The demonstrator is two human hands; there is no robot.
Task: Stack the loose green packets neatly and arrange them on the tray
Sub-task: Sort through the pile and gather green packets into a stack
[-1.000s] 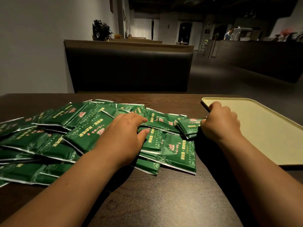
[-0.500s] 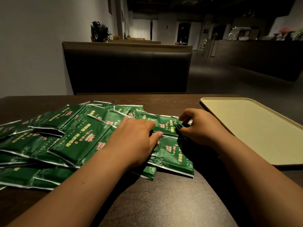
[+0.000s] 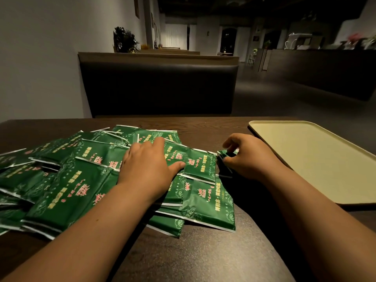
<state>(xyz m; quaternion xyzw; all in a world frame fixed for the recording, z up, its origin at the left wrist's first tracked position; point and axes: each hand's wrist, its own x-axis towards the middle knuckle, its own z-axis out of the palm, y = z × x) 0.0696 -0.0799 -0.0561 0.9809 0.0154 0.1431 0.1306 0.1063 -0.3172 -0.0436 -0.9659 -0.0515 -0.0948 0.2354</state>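
Several loose green packets (image 3: 67, 190) with red and yellow print lie overlapping in a spread across the left and middle of the dark wooden table (image 3: 203, 257). My left hand (image 3: 148, 165) lies on top of the pile, fingers stretched over one packet (image 3: 197, 165) and thumb against its near edge. My right hand (image 3: 248, 155) grips a small stack of packets (image 3: 225, 157) standing on edge at the pile's right end; most of that stack is hidden under the hand. The beige tray (image 3: 317, 159) sits to the right of my right hand.
A dark upholstered booth bench (image 3: 158, 86) stands just behind the table. A grey wall (image 3: 40, 58) runs along the left. A long dark counter (image 3: 325, 72) with equipment is at the far right across the open floor.
My right hand drew the held stack away from the tray's corner toward the pile, then a little back to the right. My left hand slid farther over the packets.
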